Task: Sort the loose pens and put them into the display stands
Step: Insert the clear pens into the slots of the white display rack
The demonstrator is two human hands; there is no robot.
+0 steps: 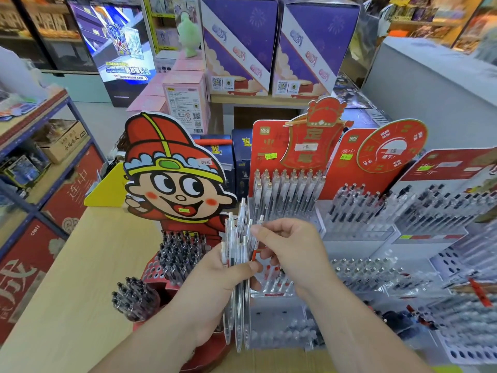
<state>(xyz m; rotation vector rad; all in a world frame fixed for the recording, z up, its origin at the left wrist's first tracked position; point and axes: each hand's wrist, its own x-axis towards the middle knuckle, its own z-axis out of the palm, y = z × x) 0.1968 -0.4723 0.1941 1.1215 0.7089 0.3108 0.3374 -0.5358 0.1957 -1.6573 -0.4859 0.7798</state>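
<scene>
In the head view, the left hand is gripping a bundle of clear pens, holding it upright above the wooden table and in front of the display stands. The right hand is pinching the bundle's upper part between thumb and curled fingers. A red cartoon-boy stand is standing just to the left, with dark pens filling its holes.
</scene>
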